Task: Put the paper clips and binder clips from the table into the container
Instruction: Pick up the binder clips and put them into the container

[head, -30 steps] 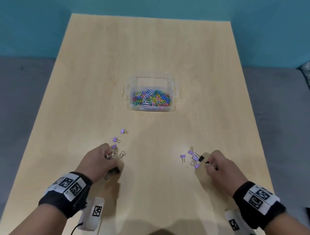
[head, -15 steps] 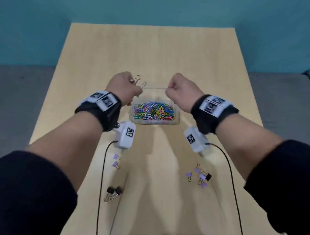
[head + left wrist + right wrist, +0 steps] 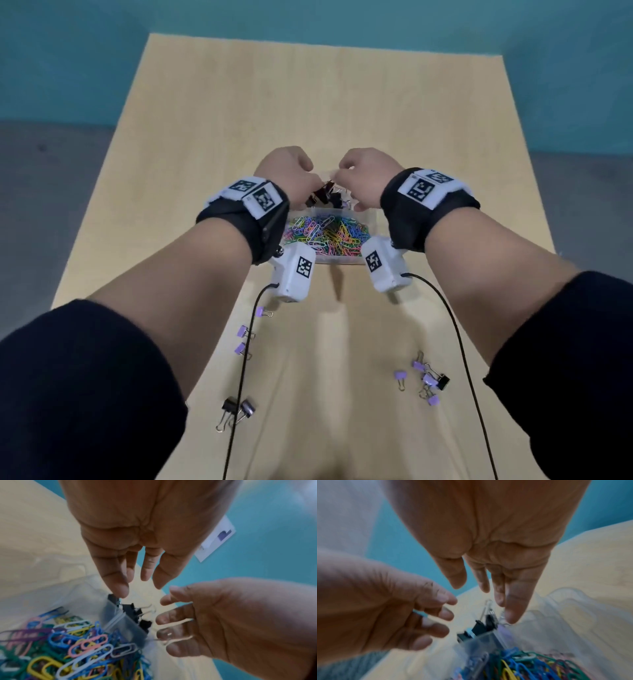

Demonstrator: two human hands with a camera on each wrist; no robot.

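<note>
Over the far compartment of the container (image 3: 371, 219), left hand (image 3: 286, 171) beside right hand (image 3: 366, 171), fingers spread. Below them binder clips (image 3: 135, 612); in the near compartment, paper clips (image 3: 325, 236). Nearer on the table (image 3: 308, 102), loose clips (image 3: 245, 339) left, a cluster (image 3: 426, 380) right, a pair (image 3: 236, 409) nearest, left.

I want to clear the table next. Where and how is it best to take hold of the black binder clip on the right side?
Probably pinch the black binder clip across its black body, coming from above with the right hand; it lies at the pile's right edge, while its wire handles tangle with the purple clips.
</note>
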